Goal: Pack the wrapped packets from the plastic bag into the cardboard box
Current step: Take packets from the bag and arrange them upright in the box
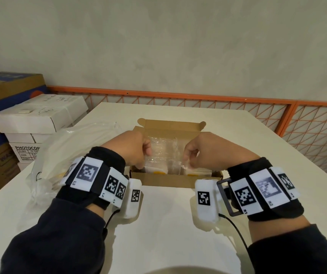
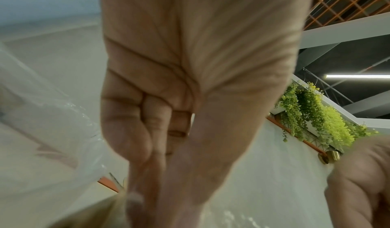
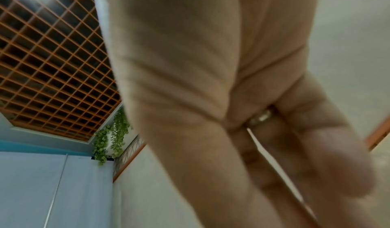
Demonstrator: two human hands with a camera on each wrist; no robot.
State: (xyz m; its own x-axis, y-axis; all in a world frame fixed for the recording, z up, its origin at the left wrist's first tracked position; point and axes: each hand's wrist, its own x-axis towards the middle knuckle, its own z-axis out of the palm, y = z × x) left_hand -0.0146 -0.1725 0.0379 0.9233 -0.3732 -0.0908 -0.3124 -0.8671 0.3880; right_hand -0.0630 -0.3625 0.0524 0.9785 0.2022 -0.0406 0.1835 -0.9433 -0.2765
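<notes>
An open brown cardboard box (image 1: 164,179) sits mid-table with its lid flap up at the back. Above its opening both hands hold a packet wrapped in clear bubble wrap (image 1: 165,155). My left hand (image 1: 138,153) pinches the packet's left edge; my right hand (image 1: 192,155) pinches its right edge. White packets with orange marks (image 1: 156,171) lie inside the box below. The crumpled clear plastic bag (image 1: 59,155) lies left of the box with more packets in it. Both wrist views show only blurred curled fingers, with bag film (image 2: 42,131) at the left.
Stacked white and brown cartons (image 1: 30,119) stand off the table's left side. An orange mesh fence (image 1: 257,113) runs behind the white table (image 1: 158,224), along the wall.
</notes>
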